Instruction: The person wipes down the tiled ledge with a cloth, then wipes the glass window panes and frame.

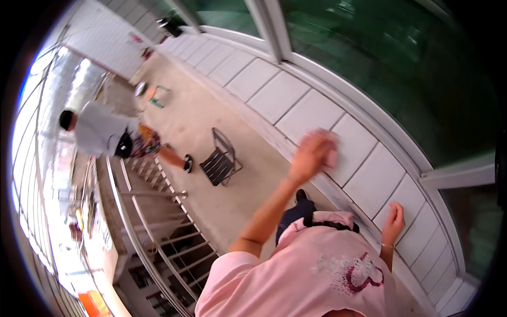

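Head view shows us our left hand (317, 150) closed around a pink cloth (330, 159), both blurred, over the white tiled wall (355, 150) beneath the window frame (338, 95); whether the cloth presses on the tiles or hovers just off them, we cannot tell. Our right hand (393, 224) is near the same tiles, well apart from the cloth, its fingers bent and drawn narrow; we cannot tell whether it grips anything. The tiles run between the window frame on one edge and the concrete floor (198, 116) on the other. Along the far side of the floor a metal railing (138, 222) marks the opposite edge. A folding chair (216, 165) stands between railing and wall, with a strip of floor on the wall side for us to move through. Beyond it, a person in a white top (103, 129) is beside the railing, and a green-legged stool (157, 96) stands farther along.
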`<state>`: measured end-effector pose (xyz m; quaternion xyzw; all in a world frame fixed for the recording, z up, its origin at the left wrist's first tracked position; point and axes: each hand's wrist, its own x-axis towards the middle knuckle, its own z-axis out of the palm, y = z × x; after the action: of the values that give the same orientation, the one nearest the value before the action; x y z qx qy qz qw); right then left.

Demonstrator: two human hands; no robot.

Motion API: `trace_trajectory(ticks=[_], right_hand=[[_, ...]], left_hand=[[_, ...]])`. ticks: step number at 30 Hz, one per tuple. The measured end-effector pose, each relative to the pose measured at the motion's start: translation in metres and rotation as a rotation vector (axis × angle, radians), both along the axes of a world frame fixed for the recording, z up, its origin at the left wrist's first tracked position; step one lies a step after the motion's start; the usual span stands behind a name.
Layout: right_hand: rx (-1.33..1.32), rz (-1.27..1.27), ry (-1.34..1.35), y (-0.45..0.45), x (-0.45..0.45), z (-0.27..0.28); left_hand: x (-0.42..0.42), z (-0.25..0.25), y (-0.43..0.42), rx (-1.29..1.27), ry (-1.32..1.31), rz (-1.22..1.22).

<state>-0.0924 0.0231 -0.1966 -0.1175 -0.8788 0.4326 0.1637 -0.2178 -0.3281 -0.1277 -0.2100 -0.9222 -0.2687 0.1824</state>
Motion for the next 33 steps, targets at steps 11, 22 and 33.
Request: trace_trajectory(ticks=[11, 22, 33], right_hand=[[0.455, -0.174, 0.13, -0.006, 0.018, 0.034], [0.443, -0.228, 0.115, 0.006, 0.024, 0.034], [0.508, -0.239, 0.168, 0.007, 0.004, 0.045]], left_hand=[[-0.057, 0.015, 0.024, 0.017, -0.144, -0.149], [-0.069, 0.008, 0.104, -0.013, -0.045, -0.475], [-0.222, 0.031, -0.123, -0.22, 0.167, 0.208]])
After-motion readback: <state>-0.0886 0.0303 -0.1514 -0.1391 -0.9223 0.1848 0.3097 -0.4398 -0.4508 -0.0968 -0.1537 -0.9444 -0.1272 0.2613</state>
